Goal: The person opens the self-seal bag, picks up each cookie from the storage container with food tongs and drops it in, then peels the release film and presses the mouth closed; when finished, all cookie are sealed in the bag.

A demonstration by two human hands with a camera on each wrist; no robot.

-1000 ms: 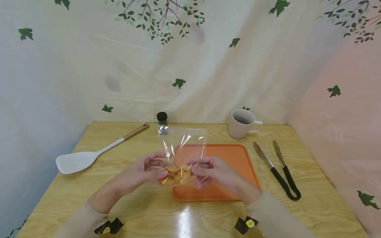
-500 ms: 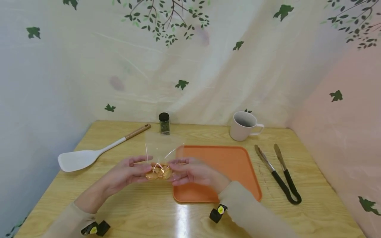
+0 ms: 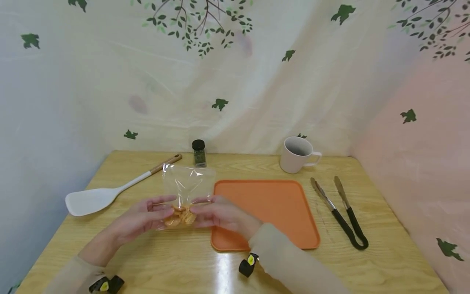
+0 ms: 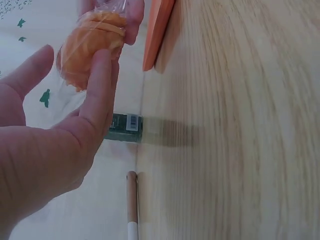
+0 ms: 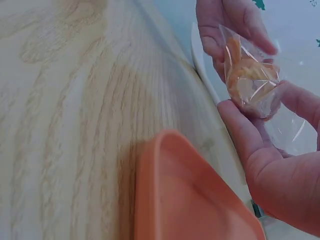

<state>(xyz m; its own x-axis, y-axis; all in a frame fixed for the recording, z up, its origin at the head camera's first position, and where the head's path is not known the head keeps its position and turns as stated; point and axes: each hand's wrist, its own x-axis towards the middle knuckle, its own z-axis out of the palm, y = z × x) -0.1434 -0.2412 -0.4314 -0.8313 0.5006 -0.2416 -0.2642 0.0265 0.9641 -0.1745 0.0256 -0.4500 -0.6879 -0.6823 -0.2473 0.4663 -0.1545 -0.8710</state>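
Observation:
Both hands hold a clear plastic bag of chips [image 3: 180,216] above the table, left of the orange tray [image 3: 264,212]. The ridged golden pieces lie in the bag's bottom, and its clear upper part stands up. My left hand [image 3: 137,216] grips the bag's left side, with a digit pressed along the chips in the left wrist view. On the opposite side, my right hand [image 3: 224,214] pinches the bag between thumb and fingers, overlapping the tray's left edge in the head view. In the right wrist view the chips [image 5: 252,82] show between both hands.
A white turner [image 3: 93,201] with a wooden handle lies at left. Behind the bag stands a black-capped spice jar [image 3: 199,154]. A mug [image 3: 295,155] is at the back right, and black-handled tongs [image 3: 345,220] lie right of the tray.
Both hands have carried the bag leftward, from over the tray's left part to beside it. The spice jar, partly behind the bag earlier, now shows fully.

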